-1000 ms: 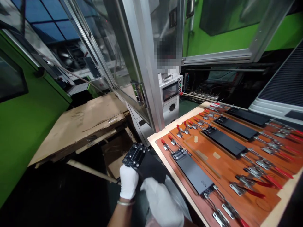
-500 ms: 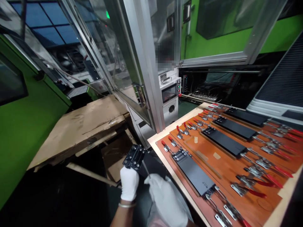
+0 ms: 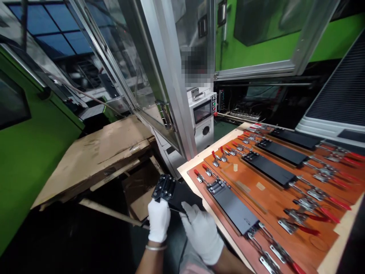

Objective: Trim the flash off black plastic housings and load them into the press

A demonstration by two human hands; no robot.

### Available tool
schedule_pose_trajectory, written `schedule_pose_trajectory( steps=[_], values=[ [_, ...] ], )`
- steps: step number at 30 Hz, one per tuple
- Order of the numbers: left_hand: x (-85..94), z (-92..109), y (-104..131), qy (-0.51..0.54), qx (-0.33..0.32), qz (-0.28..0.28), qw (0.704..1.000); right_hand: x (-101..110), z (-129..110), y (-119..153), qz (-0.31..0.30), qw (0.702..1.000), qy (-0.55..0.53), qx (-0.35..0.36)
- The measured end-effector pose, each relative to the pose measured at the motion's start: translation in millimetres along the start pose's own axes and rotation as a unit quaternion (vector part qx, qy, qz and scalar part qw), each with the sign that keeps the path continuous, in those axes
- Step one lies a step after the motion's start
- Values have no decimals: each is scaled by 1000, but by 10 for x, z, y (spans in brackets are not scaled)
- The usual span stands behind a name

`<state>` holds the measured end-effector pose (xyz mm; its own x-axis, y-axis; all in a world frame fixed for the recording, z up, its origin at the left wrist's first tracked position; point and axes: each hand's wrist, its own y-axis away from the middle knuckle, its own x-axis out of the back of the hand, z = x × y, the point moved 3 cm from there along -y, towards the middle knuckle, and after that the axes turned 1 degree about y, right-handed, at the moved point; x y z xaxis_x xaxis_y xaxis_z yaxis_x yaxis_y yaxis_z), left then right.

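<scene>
My left hand (image 3: 159,220), in a white glove, is closed around a long black panel (image 3: 184,195) near its end block. Screw-like round heads show on that block, and the rest of the panel slants off to the right. My right hand (image 3: 203,235), also gloved in white, is closed on a thin metal tool (image 3: 176,210). The tool points left along the panel's near edge, close to my left hand. Its tip and handle are hard to make out.
At right, a board (image 3: 273,213) bears several dark panels (image 3: 232,207) held by red-handled toggle clamps (image 3: 288,224). Cardboard (image 3: 94,148) covers a surface at left. A metal-framed door (image 3: 171,76) and a control box (image 3: 203,112) stand ahead.
The black panel has turned and shifted right, showing more of its length. My right hand has opened its posture slightly, and the tool has swung from pointing up to pointing left.
</scene>
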<state>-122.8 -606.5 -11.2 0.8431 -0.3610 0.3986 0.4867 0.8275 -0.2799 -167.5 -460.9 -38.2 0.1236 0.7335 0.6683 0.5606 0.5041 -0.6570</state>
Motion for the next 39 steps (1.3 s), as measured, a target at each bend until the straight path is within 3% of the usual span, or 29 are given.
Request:
schedule_pose_trajectory(
  steps=[4,9,12,17,20,23,28,34,39],
  values=[
    [-56,34,77,52,55,-53,996,-41,132,-24,59,994,24,91],
    [5,-62,64,90,34,-65,993,-9,251,13,33,990,-6,134],
    [82,-59,20,20,-36,-73,996,14,279,45,14,992,-34,120],
    [182,109,9,-25,-211,-197,957,57,252,94,11,989,-120,86],
    [275,206,20,-11,-276,-204,939,56,209,115,-57,979,-190,55],
    [347,269,26,-24,-294,-209,933,61,161,122,-136,966,-217,25],
    [405,374,36,-62,-308,-259,913,85,111,113,-184,950,-253,5],
    [461,445,-9,-28,-326,-277,903,166,104,123,-166,950,-265,-16],
    [555,509,-44,-28,-354,-351,866,321,129,112,-154,954,-255,-28]
  ],
)
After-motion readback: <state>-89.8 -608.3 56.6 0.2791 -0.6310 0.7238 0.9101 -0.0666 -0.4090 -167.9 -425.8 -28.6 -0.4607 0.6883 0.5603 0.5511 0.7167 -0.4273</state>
